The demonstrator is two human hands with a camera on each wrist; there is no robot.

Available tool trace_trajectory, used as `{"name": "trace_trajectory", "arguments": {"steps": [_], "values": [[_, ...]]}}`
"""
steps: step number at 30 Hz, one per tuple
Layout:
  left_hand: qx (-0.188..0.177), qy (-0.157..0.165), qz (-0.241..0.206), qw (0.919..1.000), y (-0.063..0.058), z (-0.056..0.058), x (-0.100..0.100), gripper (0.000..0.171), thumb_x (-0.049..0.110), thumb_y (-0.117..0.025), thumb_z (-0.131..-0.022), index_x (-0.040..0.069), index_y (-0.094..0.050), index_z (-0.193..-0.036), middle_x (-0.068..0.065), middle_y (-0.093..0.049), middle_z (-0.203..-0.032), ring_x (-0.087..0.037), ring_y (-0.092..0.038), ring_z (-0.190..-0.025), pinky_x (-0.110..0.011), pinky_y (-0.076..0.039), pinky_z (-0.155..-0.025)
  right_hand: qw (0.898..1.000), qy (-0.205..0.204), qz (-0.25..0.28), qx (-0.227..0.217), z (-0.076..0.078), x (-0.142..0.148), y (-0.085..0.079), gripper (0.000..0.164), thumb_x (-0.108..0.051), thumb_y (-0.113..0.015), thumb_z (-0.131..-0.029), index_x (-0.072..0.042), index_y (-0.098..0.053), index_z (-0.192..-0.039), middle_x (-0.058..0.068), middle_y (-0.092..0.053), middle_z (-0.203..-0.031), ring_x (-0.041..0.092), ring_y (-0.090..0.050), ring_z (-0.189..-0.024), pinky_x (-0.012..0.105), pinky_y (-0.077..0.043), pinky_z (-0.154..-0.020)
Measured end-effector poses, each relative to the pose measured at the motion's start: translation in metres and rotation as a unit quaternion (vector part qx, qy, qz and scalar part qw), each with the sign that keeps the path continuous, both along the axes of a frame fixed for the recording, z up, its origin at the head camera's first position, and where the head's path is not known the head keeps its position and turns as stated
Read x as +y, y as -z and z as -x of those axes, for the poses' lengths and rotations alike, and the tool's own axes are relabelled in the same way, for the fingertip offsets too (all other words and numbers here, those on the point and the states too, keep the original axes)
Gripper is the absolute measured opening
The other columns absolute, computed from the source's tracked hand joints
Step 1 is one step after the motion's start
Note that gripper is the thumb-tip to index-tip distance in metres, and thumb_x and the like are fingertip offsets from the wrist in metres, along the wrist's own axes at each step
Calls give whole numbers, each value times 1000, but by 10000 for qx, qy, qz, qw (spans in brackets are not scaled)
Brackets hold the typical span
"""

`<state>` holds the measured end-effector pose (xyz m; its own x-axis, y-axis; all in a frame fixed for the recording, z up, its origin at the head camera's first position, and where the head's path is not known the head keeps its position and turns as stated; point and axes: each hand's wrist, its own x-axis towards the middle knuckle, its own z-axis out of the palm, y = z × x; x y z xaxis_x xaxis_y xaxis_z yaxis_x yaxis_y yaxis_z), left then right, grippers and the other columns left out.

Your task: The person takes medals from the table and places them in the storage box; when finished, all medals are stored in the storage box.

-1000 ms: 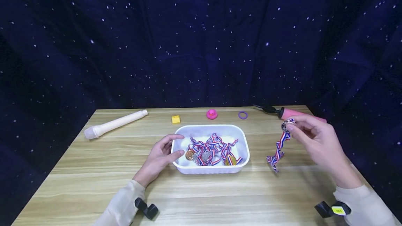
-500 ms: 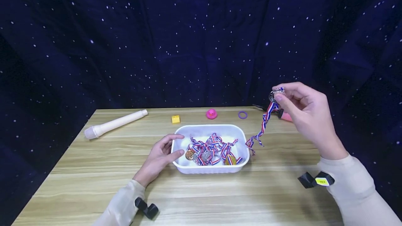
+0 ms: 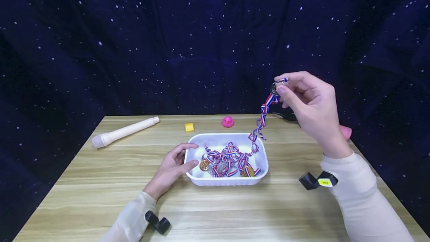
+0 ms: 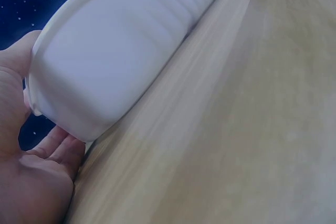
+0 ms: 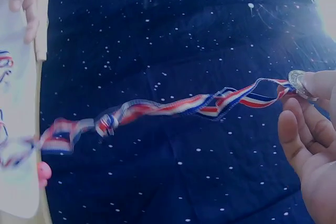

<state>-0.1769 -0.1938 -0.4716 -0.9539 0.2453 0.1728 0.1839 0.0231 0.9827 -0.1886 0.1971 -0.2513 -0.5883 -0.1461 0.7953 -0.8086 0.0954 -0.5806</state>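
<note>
My right hand (image 3: 310, 109) pinches a silver medal (image 3: 277, 87) between thumb and fingertips, raised above the back right of a white plastic tub (image 3: 228, 182). From the medal dangles a crumpled red, white and blue ribbon (image 5: 184, 106), its lower end overlapping the tub's right side in the head view. Inside the tub lie several medals with tangled striped ribbons, among them a bronze medal (image 3: 204, 165), a silver one (image 3: 221, 166) and a gold one (image 3: 248, 171). My left hand (image 3: 170, 167) grips the tub's left end, its thumb and fingers at the rim.
Along the table's back stand a white microphone-shaped tube (image 3: 125, 132), a yellow toy block (image 3: 189, 127) and a pink rubber duck (image 3: 227, 121). A purple ring (image 3: 258, 121) is partly behind the ribbon. A pink hand pump (image 3: 345, 132) sits mostly hidden behind my right hand.
My right hand has risen and moved left with the medal, from the table's right side to above the tub's right end. The left hand and the tub have stayed put.
</note>
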Motion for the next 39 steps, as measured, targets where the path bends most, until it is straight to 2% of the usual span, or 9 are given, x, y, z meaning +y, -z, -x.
{"name": "trace_trajectory", "arguments": {"steps": [5, 9, 14, 18, 22, 27, 33, 36, 39], "values": [[4, -9, -3, 10000, 0, 0, 1, 54, 3, -82, -97, 8, -65, -147, -18, -59, -160, -29, -45, -159, -47, -24, -138, 9988, -270, -181, -374, 2, -6, 17, 19, 9, -73, -102, 6, -78, -121, 10, -80, -94, 18, -68, -72, 20, -63, -68], [10, 5, -4, 10000, 0, 0, 1, 54, 3, -82, -97, 8, -65, -148, -19, -60, -159, -30, -45, -159, -48, -24, -138, 9953, -356, -426, -793, 3, -10, 33, 20, 7, -73, -103, 3, -78, -122, 9, -80, -98, 16, -70, -77, 20, -63, -72], [2, 12, -33, 10000, 0, -1, 1, 54, 3, -82, -97, 8, -65, -148, -19, -60, -160, -30, -44, -159, -49, -23, -138, 9886, -225, -817, -1244, 8, -12, 51, 21, 2, -72, -106, -2, -78, -125, 11, -81, -103, 15, -75, -83, 23, -66, -76], [-27, 6, -53, 10000, 0, -1, 0, 54, 4, -82, -97, 8, -65, -148, -18, -60, -160, -29, -44, -160, -47, -23, -138, 9808, -11, -1177, -1553, 12, -14, 65, 19, -5, -69, -110, -6, -78, -126, 13, -79, -103, 16, -74, -85, 22, -64, -76], [-49, -20, -41, 10000, -1, -1, 1, 53, 4, -82, -97, 8, -65, -148, -18, -60, -160, -29, -44, -160, -46, -23, -139, 9680, 232, -1763, -1772, 16, -15, 78, 17, -11, -67, -112, -9, -80, -124, 8, -79, -104, 21, -70, -84, 22, -60, -74], [-54, -59, -50, 10000, -2, -1, 1, 53, 3, -82, -97, 8, -65, -147, -17, -59, -160, -28, -43, -160, -44, -22, -139, 9443, 465, -2610, -1948, 21, -18, 90, 13, -13, -72, -110, -12, -82, -118, 2, -80, -104, 23, -68, -86, 26, -57, -73], [-42, -49, -28, 10000, -1, 0, 0, 53, 3, -82, -97, 8, -65, -148, -16, -59, -160, -29, -42, -161, -45, -21, -139, 9158, 185, -3365, -2184, 24, -20, 104, 10, -9, -75, -107, -10, -82, -113, 0, -76, -96, 17, -67, -84, 27, -57, -71], [-39, -53, 3, 10000, -1, -1, 0, 53, 4, -82, -97, 9, -66, -147, -14, -59, -160, -29, -41, -161, -47, -20, -139, 9070, -15, -3535, -2289, 25, -20, 109, 12, -2, -74, -104, -4, -80, -115, 3, -77, -94, 15, -72, -80, 28, -62, -72], [-25, -52, 20, 10000, -1, 0, 0, 53, 4, -82, -97, 9, -66, -147, -13, -60, -160, -30, -41, -162, -48, -19, -140, 8999, -207, -3663, -2358, 26, -21, 114, 17, 2, -75, -101, -3, -78, -117, 3, -76, -93, 13, -73, -78, 30, -64, -75]]}}
